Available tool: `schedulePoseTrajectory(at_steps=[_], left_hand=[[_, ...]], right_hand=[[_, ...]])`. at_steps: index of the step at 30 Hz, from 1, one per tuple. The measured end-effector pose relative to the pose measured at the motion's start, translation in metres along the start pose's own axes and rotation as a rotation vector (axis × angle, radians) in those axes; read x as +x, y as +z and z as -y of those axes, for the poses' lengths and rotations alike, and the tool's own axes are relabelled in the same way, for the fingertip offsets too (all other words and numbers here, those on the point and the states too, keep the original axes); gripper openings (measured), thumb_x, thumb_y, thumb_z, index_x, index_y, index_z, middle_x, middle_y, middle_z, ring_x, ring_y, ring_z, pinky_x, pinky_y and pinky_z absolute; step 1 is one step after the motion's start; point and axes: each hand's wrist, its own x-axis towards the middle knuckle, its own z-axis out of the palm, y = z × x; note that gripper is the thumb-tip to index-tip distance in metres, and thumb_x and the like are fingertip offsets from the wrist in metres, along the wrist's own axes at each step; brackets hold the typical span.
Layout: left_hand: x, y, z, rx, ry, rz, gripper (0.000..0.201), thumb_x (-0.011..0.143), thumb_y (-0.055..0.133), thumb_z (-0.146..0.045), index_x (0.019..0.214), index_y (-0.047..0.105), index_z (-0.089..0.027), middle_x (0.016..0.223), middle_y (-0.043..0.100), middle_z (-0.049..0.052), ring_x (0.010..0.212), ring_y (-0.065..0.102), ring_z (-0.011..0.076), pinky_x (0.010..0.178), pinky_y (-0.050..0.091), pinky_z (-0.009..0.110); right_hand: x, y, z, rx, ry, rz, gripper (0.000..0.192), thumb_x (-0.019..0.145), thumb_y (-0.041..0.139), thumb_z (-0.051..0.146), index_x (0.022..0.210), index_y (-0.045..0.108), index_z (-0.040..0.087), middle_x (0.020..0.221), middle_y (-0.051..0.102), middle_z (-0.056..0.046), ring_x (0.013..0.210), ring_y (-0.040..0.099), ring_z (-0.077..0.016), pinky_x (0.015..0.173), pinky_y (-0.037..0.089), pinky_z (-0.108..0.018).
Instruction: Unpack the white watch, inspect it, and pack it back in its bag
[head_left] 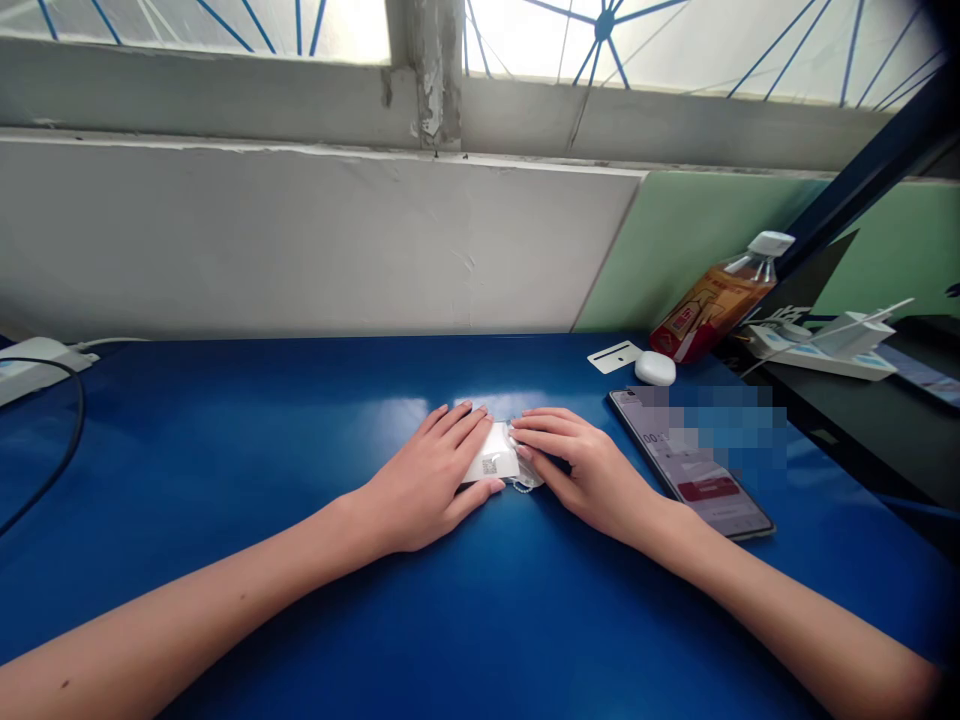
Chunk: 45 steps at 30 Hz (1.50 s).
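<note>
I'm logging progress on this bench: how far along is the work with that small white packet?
Done so far: the small white labelled packet lies flat on the blue table. In hand: the left hand presses down on it, the right hand touches its right edge, where something clear sticks out. Left: I cannot tell whether it has been opened. The black smartphone lies untouched beside the right hand.

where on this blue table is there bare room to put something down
Bare blue table lies left of the left hand, up to the black cable, and near the front edge between the forearms. Crowded at right: phone, white case, bottle.
</note>
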Motion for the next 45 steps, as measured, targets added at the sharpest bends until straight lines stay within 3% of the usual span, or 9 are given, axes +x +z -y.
schedulePoseTrajectory(at_steps=[7, 10, 16, 21, 28, 31, 37, 40, 45], left_hand=[[-0.001, 0.001, -0.001, -0.012, -0.101, -0.009, 0.077, 0.092, 0.041, -0.061, 0.146, 0.029, -0.007, 0.153, 0.027, 0.022, 0.144, 0.020, 0.0330, 0.113, 0.029, 0.051], [-0.001, 0.001, -0.001, -0.009, -0.114, 0.007, 0.076, 0.092, 0.041, -0.063, 0.143, 0.033, -0.007, 0.152, 0.030, 0.022, 0.144, 0.019, 0.0328, 0.114, 0.028, 0.051], [-0.001, -0.003, -0.001, -0.050, -0.049, -0.017, 0.067, 0.094, 0.041, -0.058, 0.138, 0.038, -0.008, 0.148, 0.037, 0.022, 0.141, 0.027, 0.0324, 0.113, 0.029, 0.050], [-0.001, -0.008, 0.001, -0.166, 0.101, -0.027, 0.063, 0.093, 0.045, -0.058, 0.139, 0.035, -0.016, 0.139, 0.048, 0.017, 0.132, 0.041, 0.0300, 0.111, 0.033, 0.047], [-0.004, -0.009, 0.001, -0.230, 0.067, -0.036, 0.060, 0.098, 0.038, -0.052, 0.146, 0.027, -0.018, 0.146, 0.041, 0.014, 0.136, 0.036, 0.0280, 0.112, 0.033, 0.046], [-0.004, -0.007, 0.002, -0.259, 0.023, -0.075, 0.053, 0.101, 0.034, -0.042, 0.147, 0.023, -0.020, 0.149, 0.038, 0.013, 0.137, 0.035, 0.0273, 0.112, 0.034, 0.046], [-0.005, -0.008, -0.001, -0.257, -0.052, -0.117, 0.061, 0.098, 0.042, -0.041, 0.149, 0.019, -0.018, 0.152, 0.033, 0.014, 0.139, 0.032, 0.0288, 0.113, 0.033, 0.047], [-0.005, -0.007, -0.002, -0.263, -0.082, -0.148, 0.072, 0.094, 0.050, -0.043, 0.151, 0.013, -0.019, 0.153, 0.030, 0.015, 0.140, 0.031, 0.0300, 0.112, 0.035, 0.048], [-0.005, -0.006, -0.002, -0.288, -0.052, -0.229, 0.100, 0.080, 0.069, -0.045, 0.152, 0.003, -0.024, 0.156, 0.020, 0.015, 0.140, 0.030, 0.0343, 0.110, 0.038, 0.049]], right_hand=[[-0.001, -0.003, -0.006, -0.095, -0.023, 0.107, 0.039, 0.095, 0.049, 0.029, 0.131, 0.056, 0.015, 0.132, 0.060, -0.013, 0.132, 0.045, -0.0287, 0.103, 0.047, -0.049], [-0.001, -0.006, -0.007, -0.158, -0.027, 0.129, 0.043, 0.095, 0.048, 0.029, 0.134, 0.052, 0.011, 0.134, 0.058, -0.016, 0.134, 0.043, -0.0296, 0.105, 0.045, -0.049], [-0.001, -0.011, -0.011, -0.175, -0.086, 0.075, 0.041, 0.095, 0.039, 0.010, 0.133, 0.052, 0.013, 0.133, 0.059, -0.013, 0.128, 0.049, -0.0251, 0.103, 0.047, -0.046], [-0.001, -0.015, -0.011, -0.118, -0.206, 0.026, 0.031, 0.094, 0.051, 0.017, 0.123, 0.061, 0.022, 0.115, 0.069, -0.008, 0.110, 0.061, -0.0223, 0.091, 0.054, -0.040], [0.001, -0.030, -0.011, -0.111, -0.307, -0.068, 0.026, 0.091, 0.056, 0.016, 0.114, 0.066, 0.023, 0.105, 0.073, -0.006, 0.096, 0.067, -0.0210, 0.082, 0.056, -0.036], [0.002, -0.035, -0.006, 0.018, -0.206, -0.143, 0.021, 0.091, 0.058, 0.019, 0.106, 0.069, 0.025, 0.099, 0.074, -0.004, 0.090, 0.069, -0.0206, 0.078, 0.057, -0.034], [0.003, -0.039, 0.002, 0.169, 0.152, -0.362, 0.007, 0.087, 0.064, 0.028, 0.086, 0.070, 0.026, 0.084, 0.073, -0.003, 0.077, 0.069, -0.0224, 0.069, 0.059, -0.035], [0.005, -0.039, 0.002, 0.327, 0.302, -0.331, 0.014, 0.086, 0.064, 0.035, 0.083, 0.070, 0.023, 0.074, 0.071, -0.003, 0.066, 0.068, -0.0206, 0.058, 0.058, -0.032], [0.009, -0.032, 0.000, 0.468, 0.370, -0.124, 0.023, 0.088, 0.060, 0.039, 0.090, 0.073, 0.020, 0.073, 0.072, -0.003, 0.063, 0.066, -0.0173, 0.053, 0.057, -0.027]])
